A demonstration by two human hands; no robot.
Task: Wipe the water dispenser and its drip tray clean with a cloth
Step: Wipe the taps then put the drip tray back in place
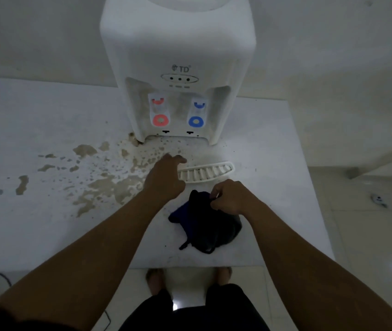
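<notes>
A white water dispenser (178, 56) stands at the back of a white counter, with a red tap (159, 113) and a blue tap (197, 114). Its white slotted drip tray (210, 172) lies loose on the counter in front of it. My left hand (166, 177) rests at the tray's left end, fingers curled over its edge. A dark blue-black cloth (204, 228) lies bunched on the counter nearer me. My right hand (229, 197) pinches the top of that cloth.
Brown dried stains (104, 182) spread over the counter (35, 223) left of and in front of the dispenser. The counter's front edge runs just above my feet (154, 280). A tiled floor (369, 235) lies to the right.
</notes>
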